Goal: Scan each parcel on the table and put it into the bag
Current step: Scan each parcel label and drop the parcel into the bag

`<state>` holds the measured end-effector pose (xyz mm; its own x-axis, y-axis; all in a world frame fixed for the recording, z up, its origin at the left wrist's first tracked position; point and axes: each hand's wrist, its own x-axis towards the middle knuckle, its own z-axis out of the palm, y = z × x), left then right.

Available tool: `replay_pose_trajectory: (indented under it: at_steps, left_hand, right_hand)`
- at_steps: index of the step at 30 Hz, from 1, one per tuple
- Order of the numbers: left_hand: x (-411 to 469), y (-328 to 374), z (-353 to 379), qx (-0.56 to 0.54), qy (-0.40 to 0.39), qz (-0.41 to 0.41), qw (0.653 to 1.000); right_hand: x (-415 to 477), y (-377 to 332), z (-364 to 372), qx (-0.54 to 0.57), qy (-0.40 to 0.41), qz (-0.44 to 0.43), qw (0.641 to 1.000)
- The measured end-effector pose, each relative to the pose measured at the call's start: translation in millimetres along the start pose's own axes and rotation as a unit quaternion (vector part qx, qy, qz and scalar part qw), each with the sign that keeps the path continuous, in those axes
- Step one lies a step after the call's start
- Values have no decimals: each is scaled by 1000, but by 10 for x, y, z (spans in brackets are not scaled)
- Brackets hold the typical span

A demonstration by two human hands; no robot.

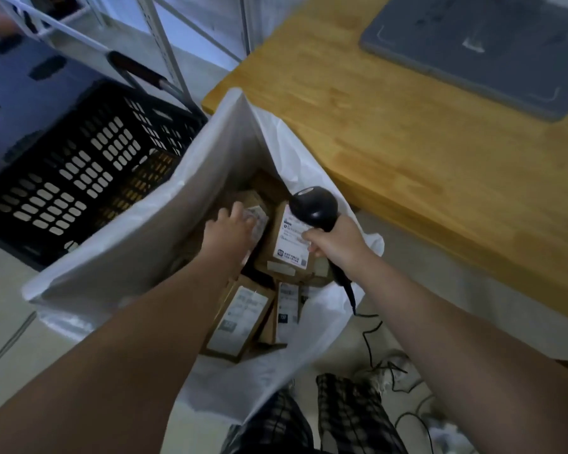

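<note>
- Clenched the right hand [336,242] round the black handheld barcode scanner [313,208], above the right rim of the white plastic bag [138,231].
- Rested the left hand [228,229] on a small brown cardboard parcel with a white label [258,219], inside that bag; could not tell grasping from released, fingers blurred.
- Judged that parcel light, stiff, smooth; best pinched across opposite edges.
- Lost the bag's bottom beneath other brown labelled parcels [240,319]; could not read labels.

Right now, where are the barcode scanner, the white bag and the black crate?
barcode scanner [313,208], head view, on its black head.
white bag [177,224], head view, on its left wall.
black crate [89,158], head view, on its perforated side.
</note>
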<state>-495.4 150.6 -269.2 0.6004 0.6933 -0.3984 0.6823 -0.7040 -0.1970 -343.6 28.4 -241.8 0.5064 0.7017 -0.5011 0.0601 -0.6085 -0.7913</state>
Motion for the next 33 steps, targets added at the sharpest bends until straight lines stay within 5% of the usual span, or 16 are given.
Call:
replay_pose_trajectory:
  at_steps: [3, 15, 27, 33]
  left_hand:
    - [32, -7, 53, -19, -32, -13, 999]
    - [171, 775, -760, -52, 136, 101, 984]
    - [677, 3183, -2168, -31, 173, 233, 956]
    - [841, 4334, -2548, -38, 178, 287, 940]
  right_hand:
    - [29, 106, -49, -5, 20, 11, 1000]
    - [-112, 154, -1053, 24, 91, -1, 996]
    - [-482, 682, -3750, 127, 149, 10, 981]
    - [-541, 1144, -4845, 148, 272, 12, 951]
